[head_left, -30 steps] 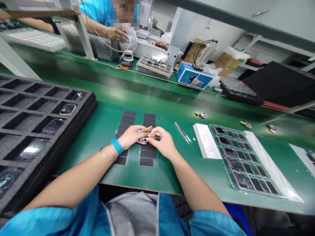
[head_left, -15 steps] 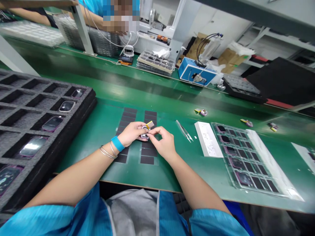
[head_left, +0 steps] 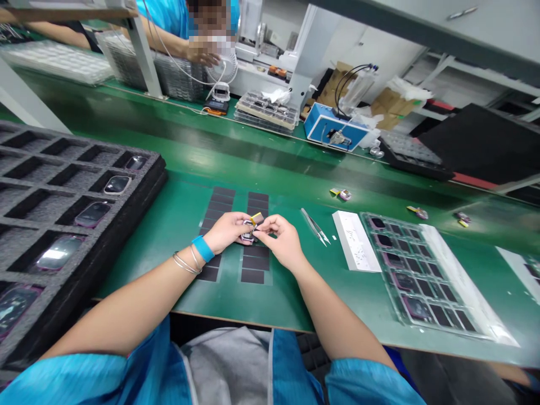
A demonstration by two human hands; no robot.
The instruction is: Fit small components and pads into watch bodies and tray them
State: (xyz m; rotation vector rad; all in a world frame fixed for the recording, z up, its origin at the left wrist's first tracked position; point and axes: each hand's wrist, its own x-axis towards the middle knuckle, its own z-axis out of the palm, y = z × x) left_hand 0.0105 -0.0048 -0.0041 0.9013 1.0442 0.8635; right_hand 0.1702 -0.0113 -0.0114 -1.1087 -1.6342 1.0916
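My left hand (head_left: 228,232) is closed around a small smartwatch case (head_left: 248,236), held above black rectangular pads on the green bench. A flat silver part with a yellow edge (head_left: 256,218), which looks like a battery, stands up from the case's far side. At the case's right edge, my right hand (head_left: 280,239) has thumb and fingers pinched together. Whatever sits between those fingertips is too small to make out. Beneath both hands lie the black pads (head_left: 255,263) in two columns. White-tipped tweezers (head_left: 315,226) rest to the right of my right hand.
A foam tray (head_left: 162,163) with watches fills the left. On the right are a white box (head_left: 356,242) with tiny parts and a clear tray (head_left: 400,315). Several opened watch cases, one the nearest (head_left: 345,194), lie beyond. Across the bench, a person's hand (head_left: 205,53) is near a fan.
My right fingertips have shifted slightly at the case's edge, and the case has tilted a little in my left hand. The head view has moved slightly.
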